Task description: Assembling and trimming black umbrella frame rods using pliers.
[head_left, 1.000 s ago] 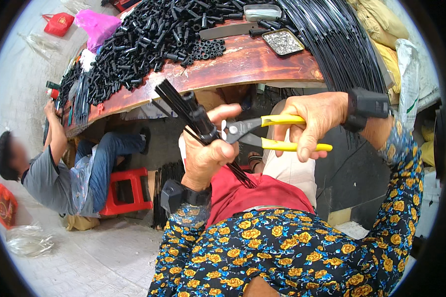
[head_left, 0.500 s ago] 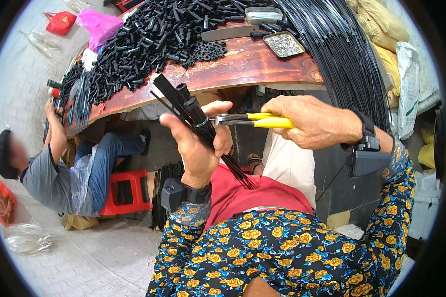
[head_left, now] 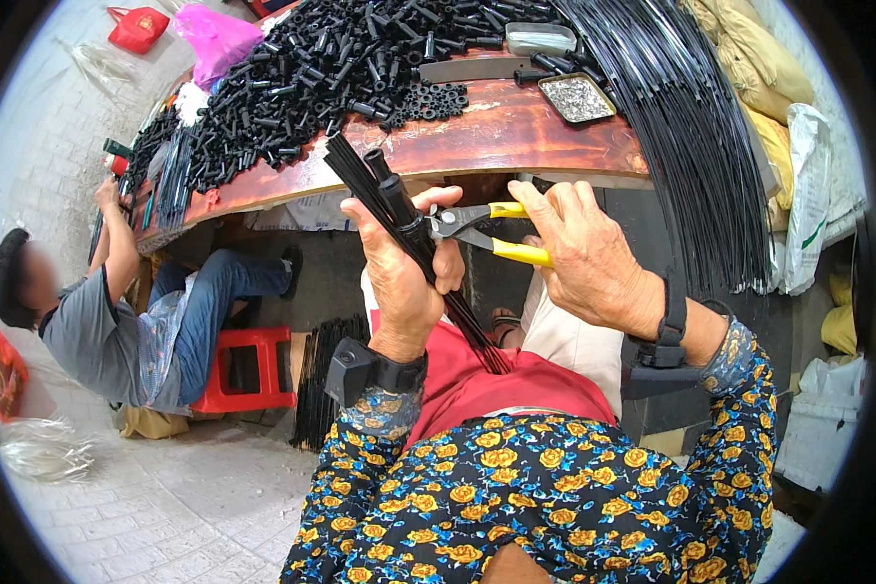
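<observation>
My left hand (head_left: 397, 302) is closed around a bundle of thin black rods (head_left: 355, 185), which slants down to the red cloth (head_left: 467, 389) on my lap. A black tubular fitting (head_left: 396, 200) stands along the bundle, near the thumb and fingers of that hand. In my right hand (head_left: 599, 258) is a pair of pliers (head_left: 524, 252) with yellow handles spread apart. The pliers' metal jaws meet the side of the fitting by my left fingers. What lies between the jaws is too small to make out.
Across the wooden table (head_left: 516, 127) lie a heap of black tubular parts (head_left: 302, 88), a flat metal blade (head_left: 477, 68), a tray of small silvery pieces (head_left: 576, 98) and long black rods (head_left: 672, 136). At the left a co-worker (head_left: 107, 321) sits near a red stool (head_left: 248, 375).
The pliers' handles have spread from nearly closed to wide apart, and my right hand's grip has loosened and turned. The jaws stay at the fitting. My left hand keeps the bundle.
</observation>
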The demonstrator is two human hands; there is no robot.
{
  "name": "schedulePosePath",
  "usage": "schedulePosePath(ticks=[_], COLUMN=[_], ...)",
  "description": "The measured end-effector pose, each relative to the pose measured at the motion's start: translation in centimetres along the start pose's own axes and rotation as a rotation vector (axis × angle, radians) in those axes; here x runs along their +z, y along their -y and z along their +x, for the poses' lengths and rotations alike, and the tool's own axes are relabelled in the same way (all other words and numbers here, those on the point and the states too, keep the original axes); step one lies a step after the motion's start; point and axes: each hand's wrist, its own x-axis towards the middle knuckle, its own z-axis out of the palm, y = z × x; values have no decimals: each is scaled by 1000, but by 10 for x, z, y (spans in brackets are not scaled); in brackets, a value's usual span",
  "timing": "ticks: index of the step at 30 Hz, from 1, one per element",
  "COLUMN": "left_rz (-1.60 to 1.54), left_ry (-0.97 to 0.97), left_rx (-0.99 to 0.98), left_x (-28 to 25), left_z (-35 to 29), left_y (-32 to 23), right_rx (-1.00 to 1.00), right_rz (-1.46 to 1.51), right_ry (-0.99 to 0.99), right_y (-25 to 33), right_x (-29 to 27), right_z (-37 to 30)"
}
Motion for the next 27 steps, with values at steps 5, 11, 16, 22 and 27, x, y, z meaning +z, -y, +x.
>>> schedulePosePath(ticks=[5, 11, 16, 22, 27], left_rz=[19, 14, 10, 23, 31], left_ry=[-44, -51, -62, -95, -76], left_rx=[-1, -13, -7, -11, -17], left_x=[0, -1, 3, 4, 8], left_z=[-3, -1, -1, 1, 5], left_y=[1, 3, -3, 1, 1], right_rx=[4, -3, -17, 9, -48], right_rz=[-24, -117, -99, -67, -180], right_ry=[-57, -82, -123, -102, -125], right_y=[5, -1, 1, -2, -15], right_x=[7, 5, 5, 11, -5], right_z=[-3, 2, 3, 3, 14])
